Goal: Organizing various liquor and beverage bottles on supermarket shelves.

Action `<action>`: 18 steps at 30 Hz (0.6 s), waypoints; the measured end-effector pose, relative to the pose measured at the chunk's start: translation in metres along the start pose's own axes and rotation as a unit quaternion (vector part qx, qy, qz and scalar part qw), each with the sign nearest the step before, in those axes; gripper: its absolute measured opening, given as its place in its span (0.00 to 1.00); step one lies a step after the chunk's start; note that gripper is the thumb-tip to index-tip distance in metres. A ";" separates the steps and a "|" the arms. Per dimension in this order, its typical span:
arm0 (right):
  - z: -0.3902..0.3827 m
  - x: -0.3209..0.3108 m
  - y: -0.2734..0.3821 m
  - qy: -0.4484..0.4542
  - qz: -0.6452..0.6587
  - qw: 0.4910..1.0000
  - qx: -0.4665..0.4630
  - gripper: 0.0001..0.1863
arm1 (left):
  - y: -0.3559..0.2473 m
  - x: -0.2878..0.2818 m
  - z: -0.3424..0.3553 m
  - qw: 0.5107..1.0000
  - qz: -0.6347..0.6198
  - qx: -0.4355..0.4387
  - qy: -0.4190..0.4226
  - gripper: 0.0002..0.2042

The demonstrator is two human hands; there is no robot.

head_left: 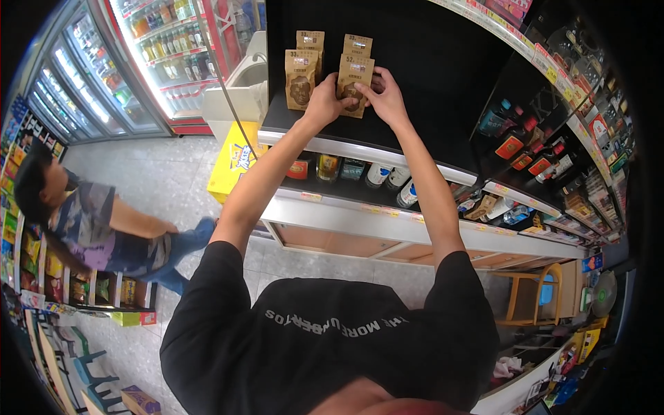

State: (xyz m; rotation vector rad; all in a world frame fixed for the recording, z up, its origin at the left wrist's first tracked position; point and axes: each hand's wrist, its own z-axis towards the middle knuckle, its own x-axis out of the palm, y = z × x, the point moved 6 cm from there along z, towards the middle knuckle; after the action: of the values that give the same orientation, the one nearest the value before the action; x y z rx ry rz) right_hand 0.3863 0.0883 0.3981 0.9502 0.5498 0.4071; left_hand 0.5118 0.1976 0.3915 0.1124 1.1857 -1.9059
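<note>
Four brown paper boxes would be too exact a reading of the back, so I note several brown boxes on a black shelf (377, 135). My left hand (324, 102) is closed against the left side of the front right brown box (357, 69), its thumb across the lower front. From the other side my right hand (386, 100) grips the same box, thumb on its front. Directly behind it stands another brown box (357, 45). To the left are a front brown box (300, 76) and a rear brown box (311, 40), both upright and untouched.
Bottles (378, 174) line the shelf below, and more bottles (515, 142) stand at the right. A yellow carton (234, 162) sits beside the shelf's left end, near a white sink (249, 76). Another person (111, 228) is at the left. A wooden chair (529, 297) stands lower right.
</note>
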 end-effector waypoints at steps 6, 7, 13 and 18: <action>-0.002 -0.001 0.005 0.013 -0.010 1.000 0.000 0.31 | 0.000 0.002 0.002 1.000 -0.006 0.026 -0.003 0.35; -0.001 0.000 0.005 0.015 -0.008 1.000 -0.006 0.32 | 0.000 0.002 0.003 0.999 -0.015 0.040 -0.010 0.34; -0.023 -0.020 0.008 -0.092 -0.130 0.983 -0.090 0.31 | 0.004 0.001 -0.013 0.988 0.071 0.105 -0.083 0.39; -0.112 -0.026 0.032 -0.130 -0.038 0.986 -0.097 0.12 | -0.049 -0.003 -0.075 0.986 0.011 0.130 -0.107 0.36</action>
State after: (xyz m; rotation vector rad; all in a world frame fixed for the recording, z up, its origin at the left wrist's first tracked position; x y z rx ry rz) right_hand 0.2954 0.1631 0.3806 0.7781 0.3011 0.2581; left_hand 0.4541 0.2655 0.3861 0.0572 0.7877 -1.9904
